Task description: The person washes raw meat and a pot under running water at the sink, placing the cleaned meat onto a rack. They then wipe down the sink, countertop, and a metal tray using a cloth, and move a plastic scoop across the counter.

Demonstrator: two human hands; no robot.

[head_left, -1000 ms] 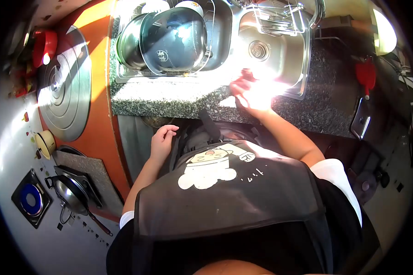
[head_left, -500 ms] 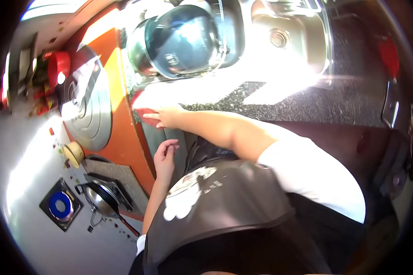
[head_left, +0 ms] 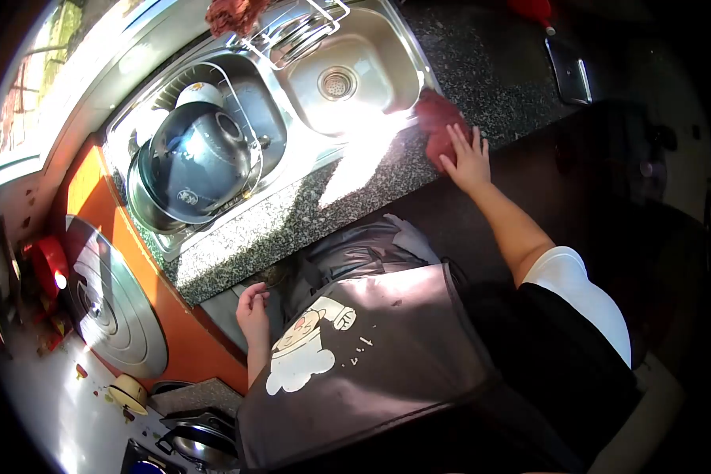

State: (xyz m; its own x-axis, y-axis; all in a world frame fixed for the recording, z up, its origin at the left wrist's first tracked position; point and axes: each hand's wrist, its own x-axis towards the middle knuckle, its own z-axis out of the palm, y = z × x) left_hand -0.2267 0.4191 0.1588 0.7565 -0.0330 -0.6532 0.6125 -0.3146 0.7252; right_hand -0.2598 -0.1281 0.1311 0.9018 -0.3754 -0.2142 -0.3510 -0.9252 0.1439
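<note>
My right hand (head_left: 469, 160) presses on a dark red cloth (head_left: 444, 130) at the counter's front edge, just right of the sink. Its fingers are spread over the cloth, which lies on the speckled granite counter (head_left: 292, 229). My left hand (head_left: 253, 308) hangs in front of the counter, below its left part, with the fingers loosely curled and nothing visible in them. The steel sink basin (head_left: 363, 67) has a round drain (head_left: 337, 83). In the left basin a rack (head_left: 257, 158) holds a large dark pot (head_left: 201, 162) and bowls.
A second reddish cloth (head_left: 235, 16) lies behind the sink near a wire rack (head_left: 312, 39). A phone-like dark object (head_left: 569, 71) and a red item (head_left: 533, 9) are at the counter's right. On the orange surface (head_left: 186, 332) at left sits a round metal lid (head_left: 118, 304).
My right hand, with the red cloth, has swept from the counter's left end to right of the sink. The view has turned and shifted. My left hand stays low near the counter front.
</note>
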